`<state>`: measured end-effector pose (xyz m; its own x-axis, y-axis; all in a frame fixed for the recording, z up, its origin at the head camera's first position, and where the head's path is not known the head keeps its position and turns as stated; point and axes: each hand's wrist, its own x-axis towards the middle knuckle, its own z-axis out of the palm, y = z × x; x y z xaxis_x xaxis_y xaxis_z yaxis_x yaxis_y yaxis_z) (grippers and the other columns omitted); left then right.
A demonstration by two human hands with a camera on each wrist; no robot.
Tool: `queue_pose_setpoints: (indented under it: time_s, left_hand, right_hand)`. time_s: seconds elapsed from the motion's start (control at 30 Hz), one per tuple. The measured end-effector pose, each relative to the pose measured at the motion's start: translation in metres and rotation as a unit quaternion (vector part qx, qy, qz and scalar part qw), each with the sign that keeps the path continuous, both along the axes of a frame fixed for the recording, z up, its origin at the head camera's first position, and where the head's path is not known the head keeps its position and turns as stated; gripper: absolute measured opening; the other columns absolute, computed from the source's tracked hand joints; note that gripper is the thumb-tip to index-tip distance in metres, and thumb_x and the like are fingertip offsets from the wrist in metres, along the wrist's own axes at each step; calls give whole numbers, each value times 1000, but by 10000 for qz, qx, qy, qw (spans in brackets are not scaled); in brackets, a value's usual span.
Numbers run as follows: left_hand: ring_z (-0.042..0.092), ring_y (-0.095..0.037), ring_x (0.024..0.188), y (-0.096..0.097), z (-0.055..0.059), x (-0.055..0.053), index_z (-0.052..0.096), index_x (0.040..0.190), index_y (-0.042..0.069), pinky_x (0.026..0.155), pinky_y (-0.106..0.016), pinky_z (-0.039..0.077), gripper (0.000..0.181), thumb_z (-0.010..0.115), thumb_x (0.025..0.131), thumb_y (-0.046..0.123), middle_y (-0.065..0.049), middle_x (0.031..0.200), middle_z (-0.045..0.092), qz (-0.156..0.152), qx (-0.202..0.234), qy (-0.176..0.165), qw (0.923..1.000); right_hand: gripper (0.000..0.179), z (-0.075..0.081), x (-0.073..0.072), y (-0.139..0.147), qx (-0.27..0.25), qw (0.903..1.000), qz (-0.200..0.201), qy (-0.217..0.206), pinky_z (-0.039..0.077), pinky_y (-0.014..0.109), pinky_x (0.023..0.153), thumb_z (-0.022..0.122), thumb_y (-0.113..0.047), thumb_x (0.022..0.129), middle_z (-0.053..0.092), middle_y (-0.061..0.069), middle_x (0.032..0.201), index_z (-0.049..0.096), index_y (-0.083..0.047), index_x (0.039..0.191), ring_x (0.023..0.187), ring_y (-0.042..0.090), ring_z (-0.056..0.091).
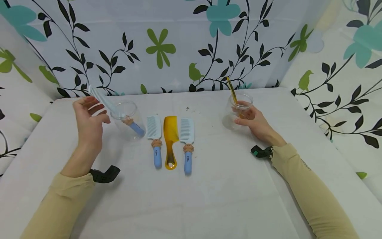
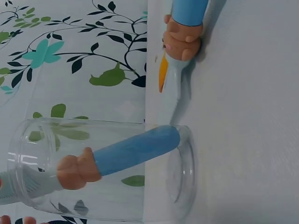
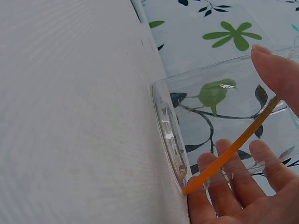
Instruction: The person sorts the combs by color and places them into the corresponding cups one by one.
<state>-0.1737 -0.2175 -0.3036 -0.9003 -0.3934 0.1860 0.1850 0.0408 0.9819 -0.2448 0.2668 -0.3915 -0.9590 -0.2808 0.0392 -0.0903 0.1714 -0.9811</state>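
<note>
On the left, a light-blue comb (image 1: 104,101) with a blue handle leans in a clear plastic jar (image 1: 126,109), teeth end above the rim. My left hand (image 1: 91,114) is beside that comb's upper end, fingers loosely bent; in the left wrist view only fingertips (image 2: 29,220) show, below the comb. My right hand (image 1: 253,121) holds a second clear jar (image 3: 210,121), thumb on one side and fingers on the other. Inside it slants a thin amber item (image 3: 233,147), perhaps a comb seen edge-on.
Between the jars lie two blue-handled combs (image 1: 154,127) (image 1: 187,131) with an amber comb (image 1: 171,132) between them, on a white-covered table (image 1: 209,196). A leaf-patterned cloth (image 1: 176,20) rises behind. Black wrist devices (image 1: 105,174) sit at both sleeves.
</note>
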Motion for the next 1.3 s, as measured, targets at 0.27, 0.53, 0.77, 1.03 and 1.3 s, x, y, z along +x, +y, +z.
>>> queue_pose_setpoints:
  time_s: [0.27, 0.53, 0.77, 1.03, 1.3]
  left_hand:
    - [20, -21, 147, -3, -13, -3, 17, 147, 11, 122, -31, 13, 73, 47, 85, -15, -11, 155, 27, -1627, -260, -462, 9853]
    - [21, -29, 151, 0, -20, -6, 15, 154, 12, 126, -50, 12, 86, 72, 89, 10, -14, 161, 27, -1585, -1362, -853, 9742]
    - [28, -25, 147, 1, -29, -10, 24, 149, 16, 123, -48, 23, 83, 78, 87, 22, -10, 157, 35, -1329, -1692, -882, 9726]
    - [32, -26, 144, 7, -39, -9, 23, 147, 14, 124, -53, 17, 81, 77, 87, 17, -1, 143, 41, -1219, -1627, -560, 9775]
    - [34, -25, 140, 6, -41, -9, 26, 145, 17, 123, -55, 19, 78, 78, 87, 19, 8, 135, 43, -1140, -1698, -460, 9778]
  right_hand:
    - [67, 1, 1, 0, 31, 10000, 33, 29, 18, 48, 125, 69, -11, 94, 45, 13, 154, 36, -23, 151, 148, 22, 34]
    - [67, 2, 1, -1, -22, 10000, -24, -13, 18, 49, 125, 69, -9, 93, 45, 14, 154, 37, -21, 150, 147, 23, 34]
    - [71, 4, 2, -1, -17, 10000, -57, 25, 20, 47, 125, 70, -6, 91, 45, 15, 153, 35, -19, 152, 147, 25, 34]
    - [72, 23, 4, 1, -638, 9969, -231, 398, 34, 30, 118, 67, 0, 91, 46, 8, 150, 33, -14, 153, 143, 21, 36]
    - [62, 37, 9, -1, -1474, 9866, -313, 631, 35, 32, 118, 63, 3, 93, 51, 5, 146, 40, -16, 148, 139, 23, 41]
